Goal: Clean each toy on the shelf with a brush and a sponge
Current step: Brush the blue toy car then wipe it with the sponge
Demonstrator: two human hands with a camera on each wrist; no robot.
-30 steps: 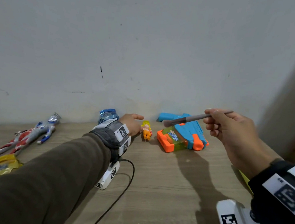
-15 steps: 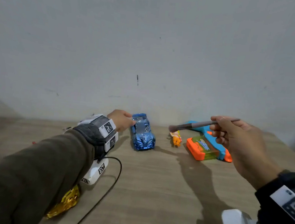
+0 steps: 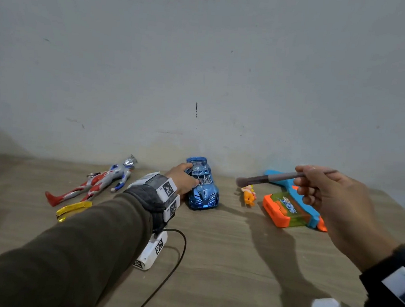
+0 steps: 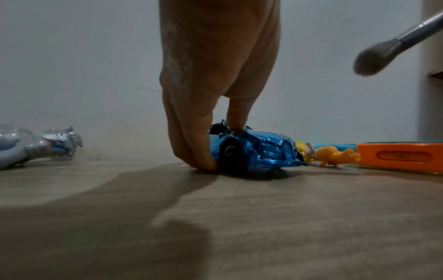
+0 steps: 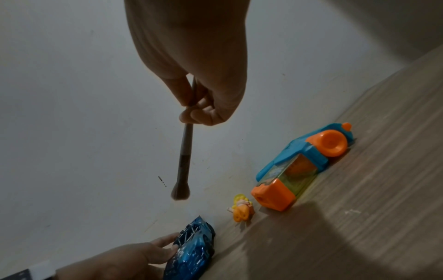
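Now, one hand on the blue car, the other holding the brush up.

Left hand (image 3: 182, 179) grips the toy car (image 3: 203, 190) where it stands on the wooden shelf (image 3: 235, 266) by the wall, thumb at its near side, fingers over the roof. Right hand (image 3: 334, 196) pinches the brush (image 3: 275, 178) handle, bristles in the air above the small yellow doll (image 3: 249, 194), which lies between the car and the orange-and-blue water gun (image 3: 287, 209).

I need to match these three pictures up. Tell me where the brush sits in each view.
Head: the brush is right of centre, held in the right hand.
Left wrist: upper right corner, bristles down-left.
Right wrist: hanging at centre.
Shared landmark: the blue car.
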